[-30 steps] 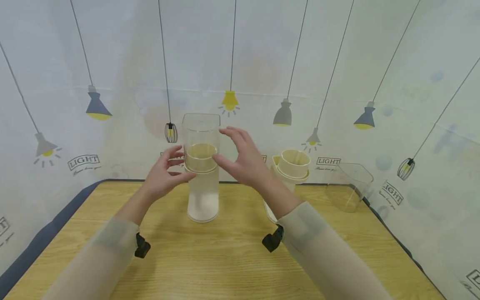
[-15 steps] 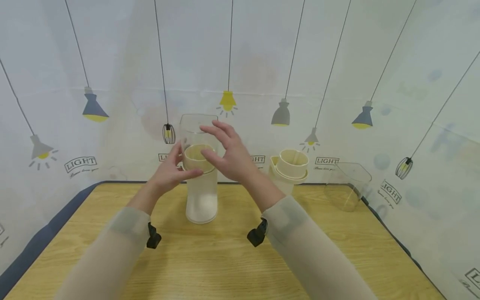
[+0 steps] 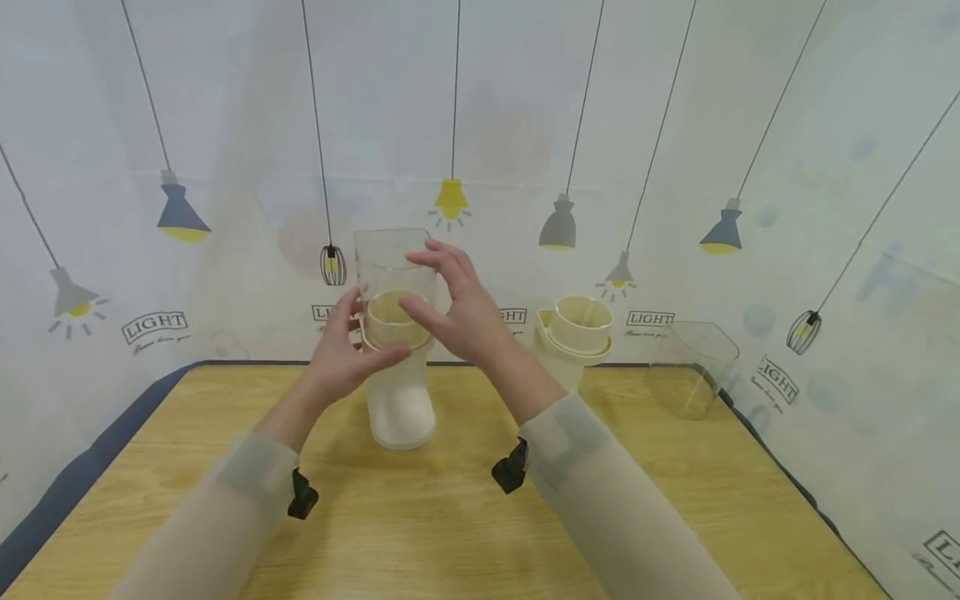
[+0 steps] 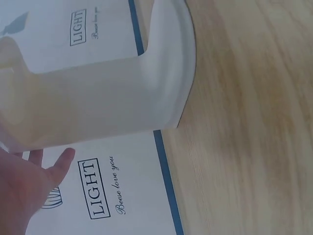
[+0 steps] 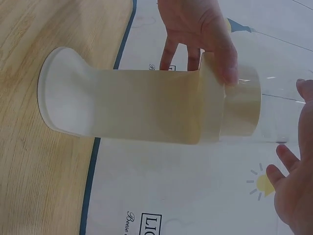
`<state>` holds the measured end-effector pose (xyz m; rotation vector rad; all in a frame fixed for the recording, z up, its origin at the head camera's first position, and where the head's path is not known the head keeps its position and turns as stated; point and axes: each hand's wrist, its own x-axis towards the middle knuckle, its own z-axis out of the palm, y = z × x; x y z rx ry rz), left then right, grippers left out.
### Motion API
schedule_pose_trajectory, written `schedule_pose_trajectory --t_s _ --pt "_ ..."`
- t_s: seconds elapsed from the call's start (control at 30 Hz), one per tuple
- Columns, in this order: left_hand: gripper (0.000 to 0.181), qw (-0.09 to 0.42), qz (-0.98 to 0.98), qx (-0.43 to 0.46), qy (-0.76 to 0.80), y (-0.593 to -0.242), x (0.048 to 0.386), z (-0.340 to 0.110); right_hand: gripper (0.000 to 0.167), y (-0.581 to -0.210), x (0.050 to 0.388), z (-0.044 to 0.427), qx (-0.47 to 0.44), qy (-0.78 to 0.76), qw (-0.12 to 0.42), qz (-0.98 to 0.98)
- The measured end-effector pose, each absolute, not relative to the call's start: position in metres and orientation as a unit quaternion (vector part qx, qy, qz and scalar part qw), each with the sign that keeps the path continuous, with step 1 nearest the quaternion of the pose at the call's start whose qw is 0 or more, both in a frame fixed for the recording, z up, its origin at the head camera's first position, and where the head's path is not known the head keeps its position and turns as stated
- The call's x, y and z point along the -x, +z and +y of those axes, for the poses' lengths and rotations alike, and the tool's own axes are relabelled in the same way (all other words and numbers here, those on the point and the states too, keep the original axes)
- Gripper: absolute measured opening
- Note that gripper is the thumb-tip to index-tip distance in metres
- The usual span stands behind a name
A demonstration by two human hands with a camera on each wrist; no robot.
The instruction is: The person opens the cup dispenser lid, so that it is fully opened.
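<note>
A cream stand (image 3: 401, 417) with a rounded foot and a ring-shaped collar stands upright on the table, left of centre in the head view. Over its collar sits a clear plastic container (image 3: 390, 248). My left hand (image 3: 341, 354) grips the collar from the left; its thumb lies across the front in the right wrist view, fingers behind. On the container's right side, my right hand (image 3: 465, 308) holds the clear wall, thumb in front; some of its fingertips are hidden. The left wrist view shows the stand's body (image 4: 98, 103) beside the left fingers.
Behind the right forearm stands a second cream stand (image 3: 581, 329) with a round collar, partly hidden. A second clear container (image 3: 693, 375) is at the table's back right corner. The wooden table (image 3: 405, 533) meets a printed curtain (image 3: 510, 100) along its back edge.
Both hands have closed in on the stand and container. The left hand moved right onto the collar; the right hand moved left onto the clear container.
</note>
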<state>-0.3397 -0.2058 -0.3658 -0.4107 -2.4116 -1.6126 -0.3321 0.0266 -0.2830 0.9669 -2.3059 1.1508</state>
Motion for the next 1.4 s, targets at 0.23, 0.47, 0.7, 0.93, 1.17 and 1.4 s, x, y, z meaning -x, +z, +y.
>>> schedule_pose_trajectory --t_s 0.23,0.47,0.7,0.93,1.17,1.4 --pt "0.13 0.142 -0.832 0.098 -0.528 -0.374 0.328 -0.197 0.061 -0.287 0.336 0.026 -0.349 0.424 0.197 -0.812" --pt "0.132 0.203 -0.837 0.068 -0.504 -0.379 0.321 -0.182 0.067 -0.287 0.337 0.027 -0.332 0.442 0.196 -0.81" --pt "0.133 0.249 -0.841 0.042 -0.478 -0.383 0.316 -0.172 0.073 -0.287 0.337 0.027 -0.326 0.458 0.183 -0.806" --pt "0.133 0.269 -0.837 0.02 -0.476 -0.384 0.31 -0.164 0.077 -0.288 0.336 0.024 -0.322 0.457 0.181 -0.809" --pt "0.131 0.282 -0.833 0.005 -0.476 -0.385 0.304 -0.159 0.081 -0.289 0.336 0.021 -0.334 0.462 0.195 -0.798" --pt "0.132 0.297 -0.827 -0.002 -0.477 -0.385 0.299 -0.155 0.087 -0.29 0.335 0.017 -0.34 0.428 0.203 -0.813"
